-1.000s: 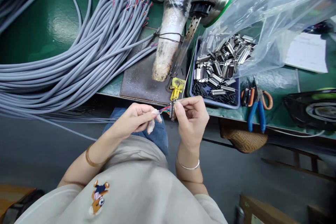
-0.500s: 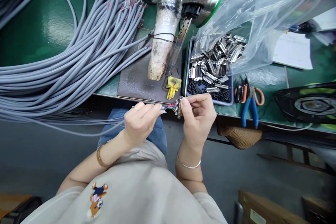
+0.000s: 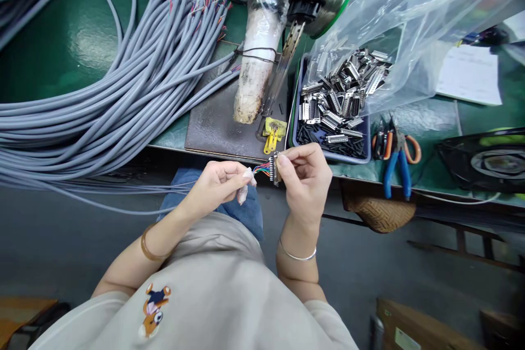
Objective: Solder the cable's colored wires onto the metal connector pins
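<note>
My right hand (image 3: 307, 181) pinches a metal-shelled multi-pin connector (image 3: 274, 170) between thumb and fingers, just in front of the table edge. Thin coloured wires (image 3: 261, 168) run from the connector's pins toward my left hand (image 3: 217, 185). That hand is closed around the end of a grey cable (image 3: 123, 209), which trails off to the left. White wrapping covers its thumb and a fingertip, and the cable inside the grip is mostly hidden. Just beyond the connector, a yellow clip (image 3: 271, 139) sits on a dark board (image 3: 221, 127).
A thick bundle of grey cables (image 3: 135, 98) fills the left. A soldering iron (image 3: 287, 54) and a white-wrapped tube (image 3: 255, 74) point down at the board. Right of them are a blue tray (image 3: 367, 145) of connectors, a plastic bag (image 3: 414, 38), pliers (image 3: 397, 167) and a fan (image 3: 488, 161).
My left hand has turned, and its white-covered fingertips now show at the wires. The connector, in my right hand, has shifted slightly left. The camera view has moved a little.
</note>
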A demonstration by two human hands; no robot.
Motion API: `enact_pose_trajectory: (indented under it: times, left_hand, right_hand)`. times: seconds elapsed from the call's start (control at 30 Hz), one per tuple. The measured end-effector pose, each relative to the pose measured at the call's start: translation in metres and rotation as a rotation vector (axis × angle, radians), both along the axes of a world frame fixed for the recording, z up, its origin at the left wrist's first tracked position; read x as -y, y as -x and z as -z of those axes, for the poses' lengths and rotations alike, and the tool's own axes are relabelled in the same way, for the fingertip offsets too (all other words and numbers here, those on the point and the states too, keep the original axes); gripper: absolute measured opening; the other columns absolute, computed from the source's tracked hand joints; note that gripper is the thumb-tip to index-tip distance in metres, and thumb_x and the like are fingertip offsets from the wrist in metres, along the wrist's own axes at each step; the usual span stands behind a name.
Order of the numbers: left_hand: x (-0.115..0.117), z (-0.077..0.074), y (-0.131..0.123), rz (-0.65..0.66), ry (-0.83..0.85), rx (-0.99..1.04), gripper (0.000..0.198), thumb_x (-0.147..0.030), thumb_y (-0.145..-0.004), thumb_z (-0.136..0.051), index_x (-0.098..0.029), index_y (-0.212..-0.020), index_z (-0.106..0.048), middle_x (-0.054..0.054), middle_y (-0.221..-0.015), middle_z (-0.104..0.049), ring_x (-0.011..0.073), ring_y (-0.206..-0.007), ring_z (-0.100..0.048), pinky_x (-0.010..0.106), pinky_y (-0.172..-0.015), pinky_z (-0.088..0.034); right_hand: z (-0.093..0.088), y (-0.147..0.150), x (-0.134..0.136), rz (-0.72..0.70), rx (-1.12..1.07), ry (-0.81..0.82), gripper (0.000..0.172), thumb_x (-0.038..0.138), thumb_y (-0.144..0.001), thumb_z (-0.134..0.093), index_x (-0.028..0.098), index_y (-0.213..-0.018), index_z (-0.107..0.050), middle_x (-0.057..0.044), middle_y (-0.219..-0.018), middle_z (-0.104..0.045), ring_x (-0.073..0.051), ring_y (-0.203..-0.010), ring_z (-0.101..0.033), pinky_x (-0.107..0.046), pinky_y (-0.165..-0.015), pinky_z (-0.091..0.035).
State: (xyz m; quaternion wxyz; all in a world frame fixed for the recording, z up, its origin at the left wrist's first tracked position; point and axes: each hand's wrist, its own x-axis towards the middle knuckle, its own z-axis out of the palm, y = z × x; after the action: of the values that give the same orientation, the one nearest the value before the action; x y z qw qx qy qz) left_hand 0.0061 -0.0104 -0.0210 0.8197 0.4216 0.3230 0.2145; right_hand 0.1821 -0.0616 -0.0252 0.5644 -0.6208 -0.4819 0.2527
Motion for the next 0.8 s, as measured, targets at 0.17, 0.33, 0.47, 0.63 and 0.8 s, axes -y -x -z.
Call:
enact_pose_trajectory:
  times: [0.17,0.33,0.47,0.63,0.8]
  left_hand:
    - [0.0016,-0.0045,0.0014,-0.032,-0.029,-0.032,0.054,-0.064,-0.079,-0.076,-0.011,-0.079,-0.067,-0.001,-0.053,-0.059,0.0020,-0.039,-0.029,0.020,-0.041,-0.016]
    - [0.0030,-0.0028,0.0028,-0.049,-0.041,-0.037,0.051,-0.061,-0.080,-0.077,-0.012,-0.079,-0.067,-0.001,-0.054,-0.060,0.0032,-0.041,-0.033,0.020,-0.042,-0.019]
    - [0.0030,-0.0023,0.0027,-0.066,-0.040,-0.032,0.049,-0.060,-0.079,-0.079,-0.012,-0.078,-0.068,0.000,-0.054,-0.060,0.0052,-0.044,-0.040,0.020,-0.043,-0.024]
    - [0.0014,-0.0033,0.0021,-0.083,-0.062,-0.034,0.049,-0.060,-0.078,-0.079,-0.012,-0.077,-0.068,0.000,-0.054,-0.060,0.0056,-0.044,-0.043,0.020,-0.042,-0.025]
    - [0.0007,-0.0026,0.0030,-0.087,-0.074,-0.038,0.049,-0.059,-0.080,-0.079,-0.012,-0.077,-0.068,-0.001,-0.054,-0.060,0.0033,-0.041,-0.036,0.020,-0.041,-0.025]
  right_hand:
    - [0.0015,0.0019,0.0002,0.005,0.015,-0.016,0.020,0.038,-0.092,-0.071,0.023,-0.086,-0.061,0.004,-0.077,-0.065,-0.009,-0.061,-0.058,-0.025,-0.060,-0.050]
    - [0.0004,0.0034,0.0002,0.013,0.061,-0.032,0.019,0.038,-0.092,-0.071,0.024,-0.085,-0.061,0.004,-0.076,-0.065,-0.010,-0.061,-0.058,-0.025,-0.059,-0.049]
    - [-0.0018,0.0037,-0.0002,0.016,0.093,-0.019,0.019,0.038,-0.093,-0.069,0.023,-0.085,-0.060,0.004,-0.074,-0.064,-0.010,-0.061,-0.058,-0.025,-0.058,-0.048]
    - [-0.0045,0.0050,-0.0004,0.011,0.115,-0.008,0.019,0.037,-0.094,-0.069,0.023,-0.083,-0.059,0.005,-0.072,-0.062,-0.009,-0.058,-0.056,-0.025,-0.056,-0.047]
    - [-0.0044,0.0053,-0.0012,0.002,0.115,-0.020,0.017,0.032,-0.093,-0.069,0.023,-0.083,-0.059,0.006,-0.071,-0.061,-0.008,-0.058,-0.056,-0.024,-0.054,-0.046]
